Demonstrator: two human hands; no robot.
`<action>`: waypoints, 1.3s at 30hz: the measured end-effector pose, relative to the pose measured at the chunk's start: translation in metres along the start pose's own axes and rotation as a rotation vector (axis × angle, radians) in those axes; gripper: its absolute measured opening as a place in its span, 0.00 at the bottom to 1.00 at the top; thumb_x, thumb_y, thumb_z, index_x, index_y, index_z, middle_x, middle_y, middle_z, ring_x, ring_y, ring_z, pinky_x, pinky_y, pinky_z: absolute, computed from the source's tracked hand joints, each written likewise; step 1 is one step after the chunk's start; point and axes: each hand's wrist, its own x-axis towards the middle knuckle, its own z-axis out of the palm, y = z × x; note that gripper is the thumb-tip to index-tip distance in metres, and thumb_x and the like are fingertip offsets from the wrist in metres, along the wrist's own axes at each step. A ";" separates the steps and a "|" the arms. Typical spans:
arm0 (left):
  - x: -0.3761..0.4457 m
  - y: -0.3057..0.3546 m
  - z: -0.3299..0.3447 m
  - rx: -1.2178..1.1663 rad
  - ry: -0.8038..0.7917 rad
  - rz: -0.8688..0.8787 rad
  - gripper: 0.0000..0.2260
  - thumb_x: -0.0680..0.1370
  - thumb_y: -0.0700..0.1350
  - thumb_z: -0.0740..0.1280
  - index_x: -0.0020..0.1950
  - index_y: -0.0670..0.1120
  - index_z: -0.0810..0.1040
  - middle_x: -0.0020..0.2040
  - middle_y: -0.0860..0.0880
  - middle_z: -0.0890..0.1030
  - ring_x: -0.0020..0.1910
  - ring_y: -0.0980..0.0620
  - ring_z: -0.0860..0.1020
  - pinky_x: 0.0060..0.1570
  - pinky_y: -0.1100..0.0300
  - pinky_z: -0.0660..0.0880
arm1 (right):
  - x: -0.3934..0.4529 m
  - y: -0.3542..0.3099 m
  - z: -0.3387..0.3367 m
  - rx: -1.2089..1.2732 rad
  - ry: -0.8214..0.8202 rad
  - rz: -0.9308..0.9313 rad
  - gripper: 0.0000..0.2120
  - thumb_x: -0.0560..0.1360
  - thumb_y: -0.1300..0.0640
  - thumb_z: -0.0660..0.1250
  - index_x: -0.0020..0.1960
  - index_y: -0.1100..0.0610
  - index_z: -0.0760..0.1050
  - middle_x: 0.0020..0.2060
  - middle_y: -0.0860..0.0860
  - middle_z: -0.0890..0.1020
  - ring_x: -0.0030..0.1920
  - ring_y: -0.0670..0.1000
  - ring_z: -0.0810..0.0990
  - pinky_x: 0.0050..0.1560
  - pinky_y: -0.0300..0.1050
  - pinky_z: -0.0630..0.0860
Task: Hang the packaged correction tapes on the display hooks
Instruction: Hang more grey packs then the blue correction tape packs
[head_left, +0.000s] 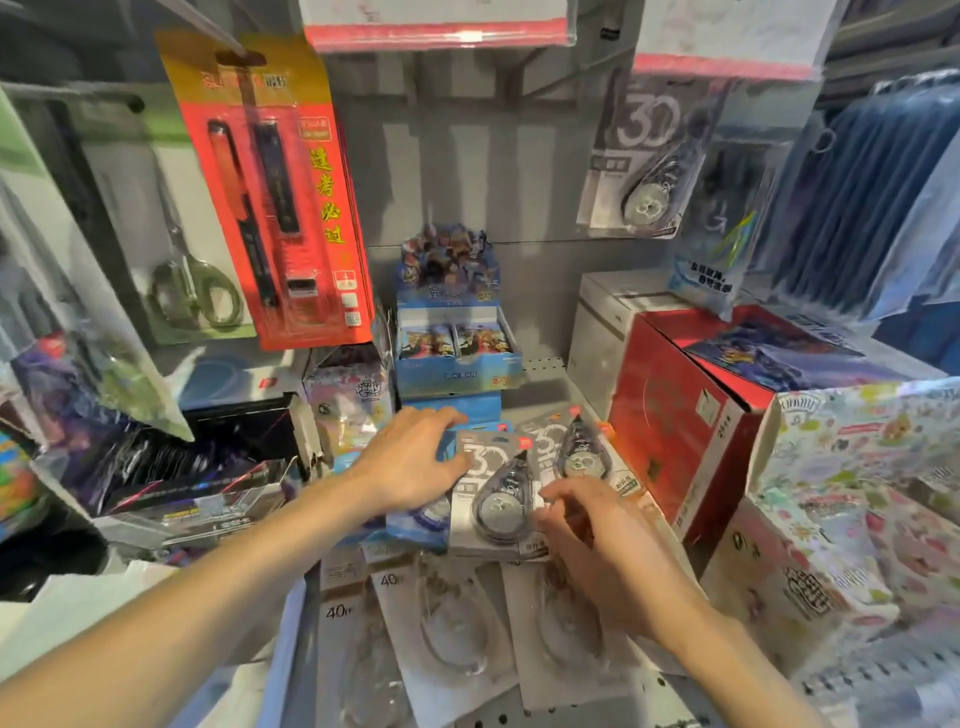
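Correction tapes (498, 499) lie on the shelf; my left hand (410, 462) rests flat on them, my right hand (587, 525) pinches one pack; next I lift it toward the hook

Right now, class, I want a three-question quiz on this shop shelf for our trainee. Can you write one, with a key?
1. True or false: a grey correction tape pack already hangs on the wall, upper right.
2. Which hand lies flat on the packs on the shelf?
3. The red pen pack hangs beside: A) scissors B) a stapler C) a ruler?

Key: 1 true. 2 left; the right hand curls at the edge of the front grey pack. 3 A.
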 end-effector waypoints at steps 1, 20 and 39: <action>0.001 0.000 0.000 -0.022 -0.011 -0.006 0.27 0.81 0.58 0.66 0.77 0.50 0.68 0.68 0.50 0.78 0.72 0.45 0.71 0.68 0.51 0.69 | 0.000 0.001 0.001 0.017 -0.008 -0.002 0.10 0.82 0.44 0.64 0.60 0.45 0.77 0.51 0.41 0.81 0.49 0.43 0.77 0.44 0.31 0.68; -0.037 0.023 -0.028 -0.969 0.221 -0.092 0.22 0.79 0.39 0.72 0.72 0.47 0.75 0.51 0.49 0.85 0.36 0.58 0.85 0.37 0.67 0.81 | 0.015 -0.026 0.004 1.017 0.034 0.329 0.14 0.77 0.65 0.74 0.61 0.58 0.79 0.35 0.47 0.82 0.33 0.43 0.81 0.38 0.31 0.77; -0.069 0.004 -0.024 -0.993 0.087 -0.135 0.21 0.78 0.44 0.75 0.69 0.52 0.74 0.52 0.53 0.89 0.49 0.55 0.87 0.48 0.66 0.77 | 0.043 -0.023 -0.028 0.391 0.102 0.139 0.06 0.82 0.55 0.68 0.53 0.46 0.82 0.47 0.41 0.86 0.48 0.40 0.84 0.53 0.39 0.80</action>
